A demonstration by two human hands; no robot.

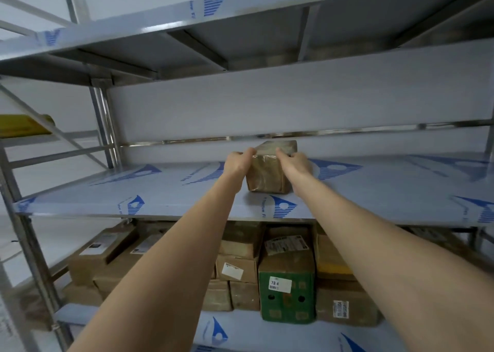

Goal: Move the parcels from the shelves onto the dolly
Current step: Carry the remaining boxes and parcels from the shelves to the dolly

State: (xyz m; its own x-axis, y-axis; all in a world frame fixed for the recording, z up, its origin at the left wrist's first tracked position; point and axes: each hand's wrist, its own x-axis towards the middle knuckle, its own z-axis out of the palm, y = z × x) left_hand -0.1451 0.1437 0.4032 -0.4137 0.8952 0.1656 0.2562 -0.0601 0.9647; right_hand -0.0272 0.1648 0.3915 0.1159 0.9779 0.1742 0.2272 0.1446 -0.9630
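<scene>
A small brown cardboard parcel [268, 174], wrapped in clear tape, stands on the middle metal shelf [165, 194] at about chest height. My left hand [239, 162] grips its left top edge and my right hand [296, 160] grips its right top edge, fingers curled over the top. Both arms reach straight forward. The parcel's base rests on the shelf. The dolly is not in view.
The shelf below holds several brown cardboard parcels [238, 269] and a green box [287, 295] with a white label. An upper shelf [240, 17] overhangs above. Steel uprights [104, 122] stand at the left, with a yellow object [18, 124] beyond them.
</scene>
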